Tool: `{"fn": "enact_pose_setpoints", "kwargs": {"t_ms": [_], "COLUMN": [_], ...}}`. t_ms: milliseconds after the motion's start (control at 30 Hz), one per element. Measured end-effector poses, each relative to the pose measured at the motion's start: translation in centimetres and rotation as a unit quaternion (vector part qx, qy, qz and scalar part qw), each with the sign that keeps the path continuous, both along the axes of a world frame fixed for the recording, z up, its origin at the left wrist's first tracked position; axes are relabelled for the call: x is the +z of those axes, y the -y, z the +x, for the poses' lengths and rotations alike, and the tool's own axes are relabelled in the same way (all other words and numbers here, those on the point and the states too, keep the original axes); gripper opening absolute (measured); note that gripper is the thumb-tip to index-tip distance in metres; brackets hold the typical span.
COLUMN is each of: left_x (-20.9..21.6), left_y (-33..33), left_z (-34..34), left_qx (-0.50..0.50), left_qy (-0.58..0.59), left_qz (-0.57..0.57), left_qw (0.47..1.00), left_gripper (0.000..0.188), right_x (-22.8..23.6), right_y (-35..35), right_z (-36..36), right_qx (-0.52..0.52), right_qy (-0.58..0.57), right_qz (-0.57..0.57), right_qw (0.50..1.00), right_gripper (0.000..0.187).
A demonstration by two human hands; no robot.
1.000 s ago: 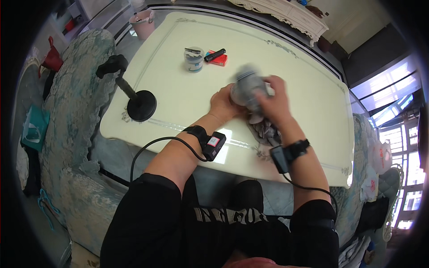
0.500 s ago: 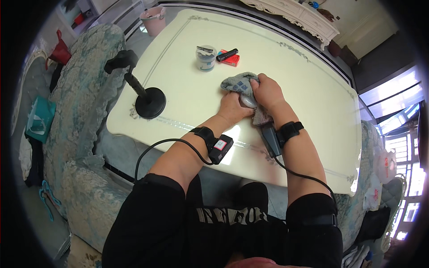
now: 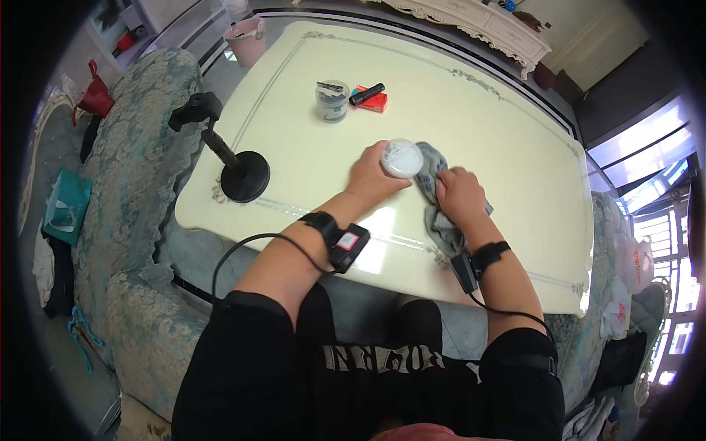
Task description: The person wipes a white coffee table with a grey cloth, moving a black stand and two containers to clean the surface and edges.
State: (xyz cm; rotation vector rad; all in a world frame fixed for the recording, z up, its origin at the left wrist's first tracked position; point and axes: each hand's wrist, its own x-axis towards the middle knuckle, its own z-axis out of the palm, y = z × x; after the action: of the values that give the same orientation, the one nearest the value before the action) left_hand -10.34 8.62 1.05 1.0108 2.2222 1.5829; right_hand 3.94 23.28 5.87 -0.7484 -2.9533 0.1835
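A round container with a pale, whitish top [image 3: 402, 158] is gripped from its left side by my left hand [image 3: 371, 176], over the middle of the cream table [image 3: 294, 169]. My right hand [image 3: 462, 195] is closed on a grey-blue patterned cloth [image 3: 434, 165] just right of the container. Part of the cloth hangs below that hand toward the wrist. Farther off stands a clear tub [image 3: 333, 103] with dark contents. Beside it a black flashlight [image 3: 367, 95] lies across a small red box [image 3: 375, 103].
A black stand with a round base [image 3: 245, 176] rises at the table's left side. A pink bucket [image 3: 246, 44] is on the floor beyond the far left corner. Patterned sofas [image 3: 129, 169] flank the table, and a white carved cabinet [image 3: 471, 26] stands at the far side.
The cloth has come off the container's top and moved right and down with my right hand. My left hand still holds the container, whose top now shows fully.
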Motion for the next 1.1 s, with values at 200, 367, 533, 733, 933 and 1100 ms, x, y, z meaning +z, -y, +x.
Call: {"fn": "enact_pose_setpoints", "kwargs": {"t_ms": [200,367,533,733,933,1100], "left_x": [0.2,-0.1,-0.8,-0.7,0.4,-0.1], "left_y": [10.2,18.3,17.8,17.9,18.0,17.4], "left_z": [-3.0,-2.5,-2.2,-2.3,-1.9,-1.8], "left_qx": [-0.016,0.033,0.04,0.036,0.021,0.039], "left_qy": [0.014,0.009,-0.034,-0.097,-0.1,-0.116], "left_qz": [0.001,-0.016,0.032,0.024,-0.02,0.011], "left_qw": [1.0,0.999,0.998,0.994,0.995,0.992], "left_gripper": [0.086,0.087,0.083,0.084,0.084,0.084], "right_x": [-1.6,1.2,-0.5,-1.6,-1.4,-0.9], "right_y": [-6.3,-0.3,5.3,5.1,5.7,5.2], "right_z": [3.1,-4.7,-11.4,-17.5,-20.1,-20.0], "right_qx": [-0.155,-0.158,0.008,0.017,0.047,0.054], "right_qy": [-0.003,0.113,0.101,0.033,0.046,0.065], "right_qz": [-0.121,-0.048,0.04,0.06,0.067,0.064], "right_qw": [0.98,0.98,0.994,0.997,0.996,0.994], "right_gripper": [0.035,0.042,0.041,0.039,0.034,0.031]}}
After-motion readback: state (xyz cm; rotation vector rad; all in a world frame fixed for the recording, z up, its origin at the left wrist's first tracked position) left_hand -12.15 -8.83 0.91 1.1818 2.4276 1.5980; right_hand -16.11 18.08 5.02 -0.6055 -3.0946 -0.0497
